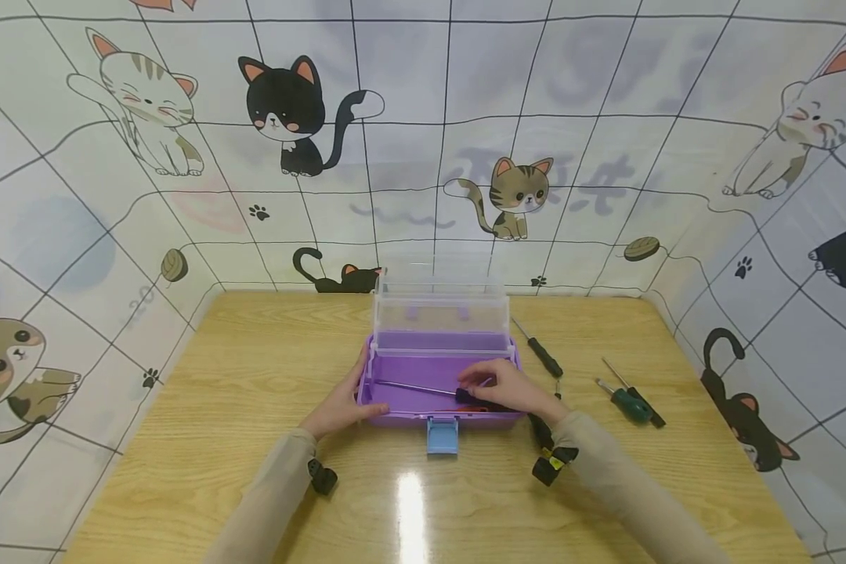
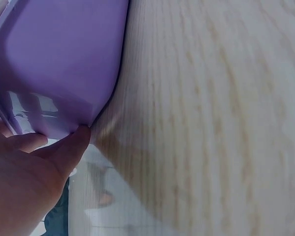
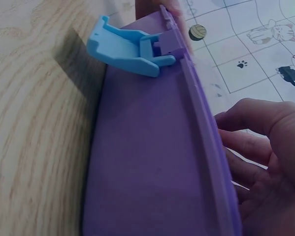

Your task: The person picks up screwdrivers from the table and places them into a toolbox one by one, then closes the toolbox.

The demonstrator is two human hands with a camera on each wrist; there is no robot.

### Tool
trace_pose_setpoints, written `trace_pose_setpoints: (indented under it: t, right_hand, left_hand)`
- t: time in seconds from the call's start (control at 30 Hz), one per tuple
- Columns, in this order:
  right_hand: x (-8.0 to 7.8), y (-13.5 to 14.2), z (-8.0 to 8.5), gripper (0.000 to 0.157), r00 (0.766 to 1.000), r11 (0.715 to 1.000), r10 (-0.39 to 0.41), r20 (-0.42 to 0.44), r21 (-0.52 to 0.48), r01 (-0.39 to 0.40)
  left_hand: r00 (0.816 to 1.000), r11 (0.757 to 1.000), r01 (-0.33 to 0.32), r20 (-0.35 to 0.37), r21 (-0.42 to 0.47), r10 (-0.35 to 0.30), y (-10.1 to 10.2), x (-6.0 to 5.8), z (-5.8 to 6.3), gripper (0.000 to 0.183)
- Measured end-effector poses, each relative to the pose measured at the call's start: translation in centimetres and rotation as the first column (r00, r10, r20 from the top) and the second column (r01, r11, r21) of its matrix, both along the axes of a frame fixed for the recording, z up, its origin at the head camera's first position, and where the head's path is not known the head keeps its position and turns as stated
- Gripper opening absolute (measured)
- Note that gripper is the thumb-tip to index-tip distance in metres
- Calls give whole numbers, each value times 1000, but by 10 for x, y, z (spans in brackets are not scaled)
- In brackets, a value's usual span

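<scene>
A purple toolbox [image 1: 402,420] stands on the table with its clear lid [image 1: 440,317] raised and its light blue latch [image 1: 442,436] hanging at the front. My left hand [image 1: 341,403] holds the box's left end, thumb at the front corner and fingers along the outer side. Over the front rim, my right hand [image 1: 504,385] reaches inside with bent fingers. A screwdriver [image 1: 423,388] lies along the box, its dark handle directly under those fingertips; I cannot tell whether they pinch it. Something orange-red [image 1: 471,409] shows beside the handle. In the right wrist view, the front wall hides the fingertips.
A black-handled screwdriver [image 1: 546,358] lies behind the box's right end. Farther right, a green-handled screwdriver [image 1: 632,407] lies against a thin black-handled tool [image 1: 656,419]. Another dark handle [image 1: 540,431] shows below my right wrist. Cat-patterned sheeting encloses the wooden table [image 1: 268,345].
</scene>
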State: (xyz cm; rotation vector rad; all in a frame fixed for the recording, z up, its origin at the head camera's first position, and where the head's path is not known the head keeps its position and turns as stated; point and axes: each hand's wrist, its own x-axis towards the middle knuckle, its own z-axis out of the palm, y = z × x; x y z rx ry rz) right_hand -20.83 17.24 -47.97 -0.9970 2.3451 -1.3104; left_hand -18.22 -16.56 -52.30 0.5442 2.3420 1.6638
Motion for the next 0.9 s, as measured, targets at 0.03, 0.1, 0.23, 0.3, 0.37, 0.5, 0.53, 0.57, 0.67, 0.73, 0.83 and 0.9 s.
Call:
trace_pose_setpoints:
  t: [0.03, 0.1, 0.23, 0.3, 0.37, 0.5, 0.53, 0.57, 0.67, 0.73, 0.83, 0.9]
  right_hand:
    - [0, 2, 1, 24, 1000, 1000, 3, -1, -9, -3]
    - [0, 6, 2, 24, 1000, 1000, 2, -5, -20, -2]
    - [1, 13, 8, 25, 1000, 1000, -20, -1, -20, 20]
    - [2, 16, 14, 26, 999, 999, -35, 10, -12, 35]
    - [3, 20, 19, 26, 998, 999, -53, 23, 1, 53]
    - [5, 27, 26, 27, 996, 997, -79, 30, 7, 78]
    - [5, 29, 26, 27, 996, 996, -86, 33, 8, 86]
    - [5, 32, 26, 27, 995, 996, -92, 32, 7, 92]
    - [6, 37, 27, 27, 994, 995, -103, 27, -16, 103]
    - [6, 41, 27, 27, 994, 993, -111, 21, -31, 112]
    - [6, 47, 26, 27, 991, 990, -130, 11, -54, 130]
    - [6, 51, 25, 28, 989, 987, -146, 19, -66, 147]
  left_hand:
    - [1000, 1000, -1, -2, -3, 1, 0, 0, -1, 119]
    - [1000, 1000, 1, -12, -1, -1, 0, 0, -1, 118]
    - [1000, 1000, 9, -5, 3, -9, 2, 3, 8, 117]
    - [1000, 1000, 4, -5, -8, -4, 2, 3, 8, 117]
    - [1000, 1000, -3, -11, -25, 3, 2, 3, 8, 118]
    - [1000, 998, -19, -21, -53, 18, 0, 1, 0, 120]
    - [1000, 998, -20, -19, -57, 19, 0, 1, 1, 120]
    - [1000, 998, -21, -17, -59, 20, 0, 1, 1, 119]
    - [1000, 998, -20, -15, -58, 20, 0, 2, 1, 119]
    - [1000, 999, -20, -7, -51, 20, 0, 1, 0, 119]
    - [1000, 1000, -12, 0, -28, 12, 0, 1, 0, 118]
    - [1000, 1000, -4, 4, -10, 4, 1, 2, 3, 117]
